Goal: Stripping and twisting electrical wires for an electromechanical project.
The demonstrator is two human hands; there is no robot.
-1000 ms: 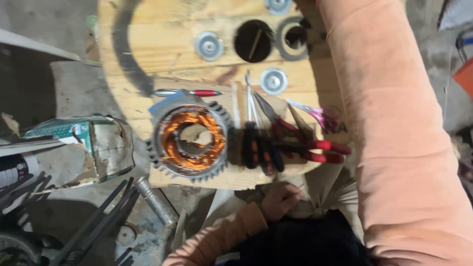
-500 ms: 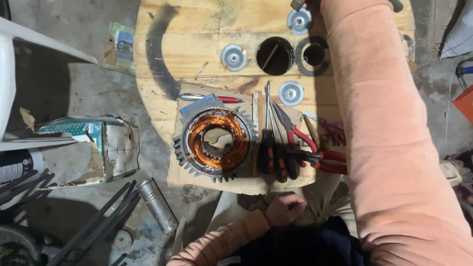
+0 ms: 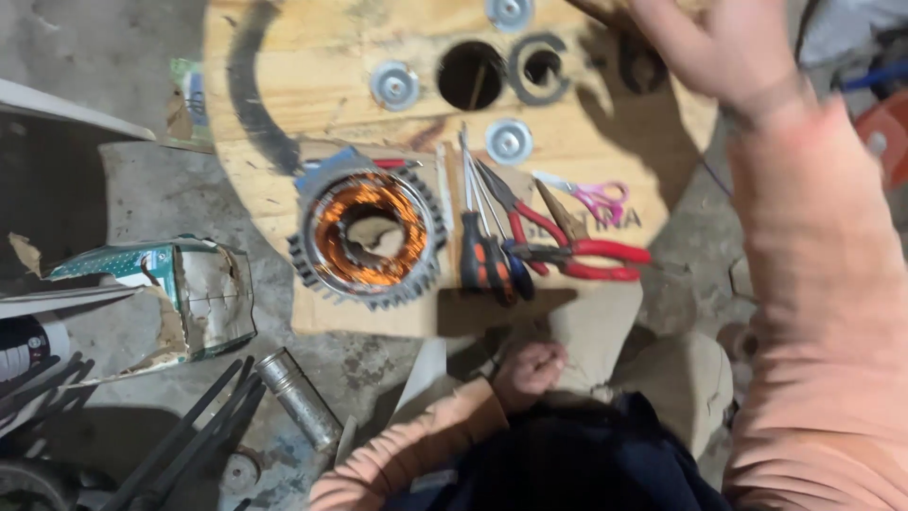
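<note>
Our right hand (image 3: 724, 47) reaches over the far right edge of the round wooden worktop (image 3: 284, 85), fingers loose, grasping nothing. Our left hand (image 3: 528, 371) rests curled just off the near edge, seemingly empty. The copper-wound stator (image 3: 367, 237) sits near the near edge, with screwdrivers (image 3: 482, 255) and red-handled pliers (image 3: 577, 255) beside it.

Bench surroundings, floor at left.
Torn cardboard box (image 3: 180, 293) beside the wooden spool top's (image 3: 284, 57) left edge; metal cylinder (image 3: 298, 397) and dark rods (image 3: 180, 431) below.
</note>
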